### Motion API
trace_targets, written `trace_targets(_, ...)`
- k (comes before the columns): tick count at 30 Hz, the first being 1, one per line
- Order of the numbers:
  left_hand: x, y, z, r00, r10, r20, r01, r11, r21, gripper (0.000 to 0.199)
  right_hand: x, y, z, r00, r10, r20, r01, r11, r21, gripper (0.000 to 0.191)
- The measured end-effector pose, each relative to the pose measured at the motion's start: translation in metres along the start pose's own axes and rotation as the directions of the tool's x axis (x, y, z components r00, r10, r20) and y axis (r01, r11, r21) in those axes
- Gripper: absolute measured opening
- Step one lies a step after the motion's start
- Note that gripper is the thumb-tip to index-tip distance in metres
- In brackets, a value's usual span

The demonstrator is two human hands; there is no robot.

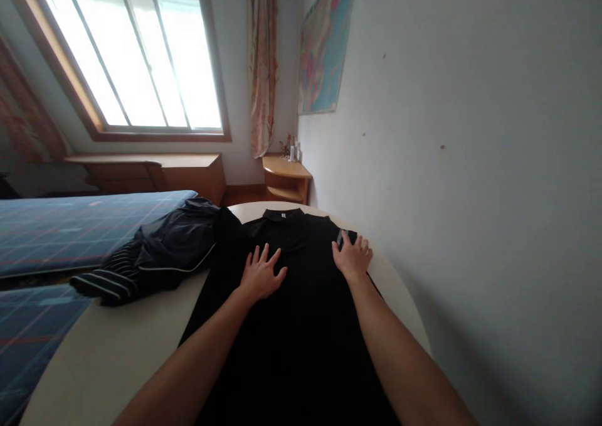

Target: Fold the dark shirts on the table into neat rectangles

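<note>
A black collared shirt (301, 325) is spread over a pale round table (136, 344), its collar at the far edge with a small white label inside. My left hand (262, 275) rests on the upper left part of the shirt, palm down with fingers spread. On the right sleeve, which has a grey patch near its end, lies my right hand (352, 255), its fingers apart and slightly bent. The shirt's left sleeve runs toward a heap of dark clothes (179, 238) with white piping and a striped part.
A bed with a blue plaid cover (94, 228) adjoins the table on the left. Close on the right stands a white wall (470, 194). Beyond the table are a corner shelf (286, 167) with small items, a low wooden cabinet (188, 169) and a bright window (136, 56).
</note>
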State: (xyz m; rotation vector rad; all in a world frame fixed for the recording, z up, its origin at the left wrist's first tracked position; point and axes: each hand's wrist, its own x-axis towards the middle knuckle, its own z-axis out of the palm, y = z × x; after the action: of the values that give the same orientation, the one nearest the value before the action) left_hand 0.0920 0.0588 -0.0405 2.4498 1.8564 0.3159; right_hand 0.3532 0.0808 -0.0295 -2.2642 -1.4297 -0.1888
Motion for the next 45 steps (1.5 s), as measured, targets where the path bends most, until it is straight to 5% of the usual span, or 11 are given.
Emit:
trace_targets(3,-0.001,-0.001,0.001,1.0,0.0,0.012,0.0,1.0,0.009,0.069,0.005,0.01,0.004,0.995,0.056,0.088,-0.058,0.998,0.016,0.051)
trace_targets(8,-0.002,-0.002,0.0,0.997,0.078,0.003,-0.078,0.997,-0.013,0.066,0.014,0.014,0.009,1.0,-0.001,0.025,-0.003,0.99,0.143,0.039)
trace_targets(12,-0.002,-0.002,-0.004,0.975,0.219,0.023,-0.218,0.975,-0.047,0.062,0.02,0.017,0.016,0.989,-0.147,-0.012,0.145,0.956,0.255,0.04)
trace_targets(16,-0.002,-0.002,-0.005,0.971,0.233,0.062,-0.229,0.971,-0.064,0.063,0.022,0.017,0.018,0.965,-0.264,0.0,0.25,0.916,0.314,0.039)
trace_targets(22,-0.002,-0.001,-0.005,0.97,0.234,0.067,-0.23,0.971,-0.069,0.062,0.017,0.0,0.008,0.856,-0.514,-0.053,0.494,0.784,0.376,0.031)
trace_targets(24,-0.002,-0.001,-0.006,0.97,0.232,0.071,-0.227,0.971,-0.068,0.061,0.014,-0.004,0.004,0.89,-0.445,-0.102,0.453,0.832,0.321,0.035)
trace_targets(27,-0.002,-0.001,-0.006,0.971,0.23,0.072,-0.225,0.972,-0.068,0.061,0.007,-0.003,0.005,0.975,-0.158,-0.153,0.186,0.965,0.183,0.047)
trace_targets(29,-0.002,0.0,-0.006,0.971,0.228,0.066,-0.224,0.972,-0.068,0.061,0.004,0.0,0.008,0.995,-0.009,-0.104,0.02,0.994,0.105,0.059)
trace_targets(31,-0.002,0.0,-0.006,0.972,0.225,0.065,-0.22,0.973,-0.069,0.061,0.003,0.004,0.012,1.0,0.008,0.003,-0.009,0.998,0.058,0.06)
trace_targets(36,-0.003,0.002,-0.007,0.975,0.216,0.057,-0.212,0.975,-0.071,0.058,0.008,0.006,0.017,0.981,-0.175,0.08,0.165,0.979,0.117,0.045)
trace_targets(45,-0.003,0.001,-0.004,0.977,0.213,0.024,-0.211,0.975,-0.068,0.056,0.009,0.001,0.012,0.841,-0.54,0.044,0.504,0.81,0.3,0.062)
